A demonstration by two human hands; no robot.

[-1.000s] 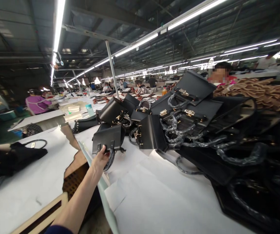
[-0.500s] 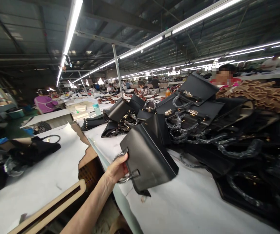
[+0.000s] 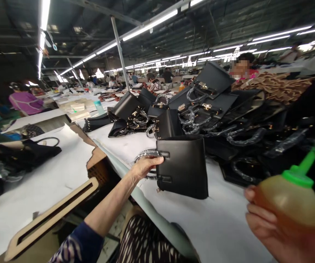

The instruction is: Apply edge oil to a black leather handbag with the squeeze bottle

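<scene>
My left hand is closed round the wrapped handle of a small black handbag, which lies on its side on the white-covered table in front of me. At the lower right, my right hand grips an amber squeeze bottle with a green nozzle cap, held above the table's near edge. A big heap of black handbags with plastic-wrapped handles lies just behind the bag I hold.
Another white table on the left carries a black bag and a wooden slotted frame. A stack of brown pieces sits at the back right. Other people work at distant tables, one in purple.
My left hand pulled one handbag by its handle out of the heap and toward me onto the table. My right hand came into view with the squeeze bottle.
</scene>
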